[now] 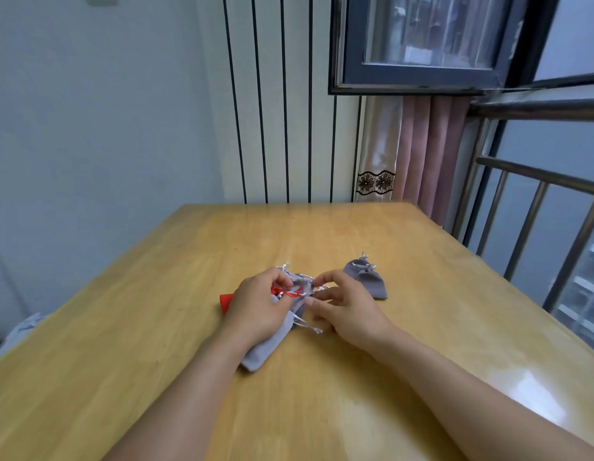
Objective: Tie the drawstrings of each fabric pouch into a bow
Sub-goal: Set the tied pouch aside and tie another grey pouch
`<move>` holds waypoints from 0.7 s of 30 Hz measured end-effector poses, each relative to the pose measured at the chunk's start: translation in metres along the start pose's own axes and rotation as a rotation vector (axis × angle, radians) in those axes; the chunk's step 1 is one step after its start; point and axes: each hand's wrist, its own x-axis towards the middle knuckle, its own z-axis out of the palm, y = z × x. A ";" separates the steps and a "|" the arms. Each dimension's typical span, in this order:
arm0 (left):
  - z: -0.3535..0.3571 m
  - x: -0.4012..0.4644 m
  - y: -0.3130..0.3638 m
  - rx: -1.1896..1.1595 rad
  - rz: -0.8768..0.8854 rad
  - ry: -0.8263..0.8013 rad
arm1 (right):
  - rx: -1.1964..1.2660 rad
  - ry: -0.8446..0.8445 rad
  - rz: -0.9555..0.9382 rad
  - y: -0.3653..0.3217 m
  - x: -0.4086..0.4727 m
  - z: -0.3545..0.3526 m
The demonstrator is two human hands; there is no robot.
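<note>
A heap of small fabric pouches lies mid-table under my hands. My left hand rests on the heap, its thumb and fingers curled at the neck of a grey pouch. A red pouch peeks out left of that hand, with red drawstrings beside the fingers. My right hand pinches the grey pouch's cord with thumb and forefinger, other fingers spread. Another grey pouch lies under my left wrist, its silver strings loose. A separate grey pouch, cinched at the top, lies to the right.
The wooden table stretches all round the heap. A metal railing and a window run along the right side. A pink curtain hangs behind the far right corner. Grey cloth shows past the table's left edge.
</note>
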 end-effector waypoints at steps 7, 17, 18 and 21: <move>0.001 -0.004 0.010 -0.101 0.057 -0.070 | 0.190 0.068 0.049 -0.002 0.001 -0.004; 0.003 -0.006 0.003 0.262 0.139 -0.142 | -0.215 0.246 -0.165 0.002 0.004 -0.011; 0.003 -0.006 0.005 0.297 0.154 -0.138 | -0.276 0.268 -0.216 0.002 0.005 -0.012; 0.004 -0.004 0.006 0.299 0.166 -0.078 | -0.284 0.326 -0.374 -0.003 0.004 -0.012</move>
